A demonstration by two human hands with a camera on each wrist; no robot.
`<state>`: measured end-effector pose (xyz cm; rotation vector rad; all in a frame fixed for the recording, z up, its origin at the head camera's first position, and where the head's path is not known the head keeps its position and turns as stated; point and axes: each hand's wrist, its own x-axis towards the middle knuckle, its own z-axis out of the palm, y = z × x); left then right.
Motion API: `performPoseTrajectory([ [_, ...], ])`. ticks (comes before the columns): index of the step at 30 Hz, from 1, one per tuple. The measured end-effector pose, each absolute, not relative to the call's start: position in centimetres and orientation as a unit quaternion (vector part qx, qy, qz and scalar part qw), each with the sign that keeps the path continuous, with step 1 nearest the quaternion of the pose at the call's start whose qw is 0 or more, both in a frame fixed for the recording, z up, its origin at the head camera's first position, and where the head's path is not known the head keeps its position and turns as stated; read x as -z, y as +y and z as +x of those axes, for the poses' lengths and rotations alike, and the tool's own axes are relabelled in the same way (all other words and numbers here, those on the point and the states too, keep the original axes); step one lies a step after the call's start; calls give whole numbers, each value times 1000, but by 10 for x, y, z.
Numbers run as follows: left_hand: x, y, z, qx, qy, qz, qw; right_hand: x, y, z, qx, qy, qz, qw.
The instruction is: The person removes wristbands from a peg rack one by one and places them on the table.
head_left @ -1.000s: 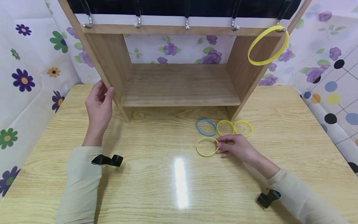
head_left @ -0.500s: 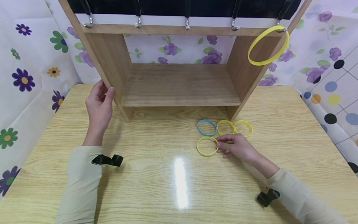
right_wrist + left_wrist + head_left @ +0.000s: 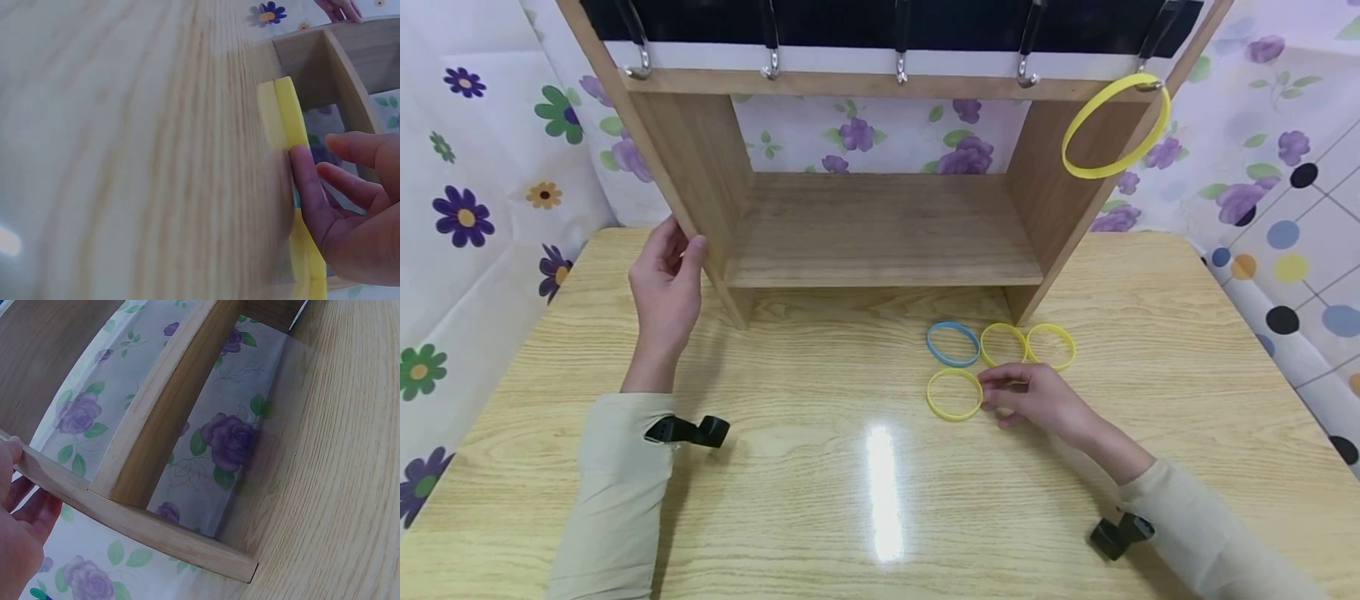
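Observation:
A thin yellow ring (image 3: 928,398) lies on the table in the head view, just left of my right hand (image 3: 1041,404). The right wrist view shows a fingertip of my right hand (image 3: 356,212) against that yellow ring (image 3: 290,106); the thumb stands apart from it. A blue ring (image 3: 953,362) and two more yellow rings lie just behind. My left hand (image 3: 666,287) grips the left side panel of a wooden rack (image 3: 887,225), thumb in front. In the left wrist view, the left hand (image 3: 22,531) is partly cut off at the panel's edge.
Several metal hooks run along the rack's upper bar (image 3: 835,83). A larger-looking yellow ring (image 3: 1101,172) hangs from the rightmost hook. Flowered sheeting (image 3: 497,275) stands behind and left of the wooden table (image 3: 790,500); dotted sheeting (image 3: 1311,275) is at the right.
My right hand's fingertips have loosened from the front yellow ring, which stays almost in place on the table. The left hand keeps its grip on the rack. The head view has tilted slightly.

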<state>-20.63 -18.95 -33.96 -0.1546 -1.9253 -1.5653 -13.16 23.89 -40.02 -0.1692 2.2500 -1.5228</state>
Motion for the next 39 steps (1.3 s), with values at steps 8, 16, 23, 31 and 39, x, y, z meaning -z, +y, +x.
performPoseTrajectory([
  [8, 339, -190, -206, 595, -733, -61, 324, 387, 243, -134, 538, 820, -78, 180],
  [16, 340, -191, -205, 589, -740, -54, 320, 354, 257, -144, 539, 831, -89, 104],
  [23, 341, -191, -205, 593, -739, -52, 315, 326, 268, -150, 542, 833, -98, 40],
  [31, 339, -190, -204, 582, -746, -53, 319, 298, 276, -158, 572, 814, -98, -23],
  [39, 339, -191, -207, 583, -744, -54, 323, 271, 277, -167, 637, 762, -97, -58],
])
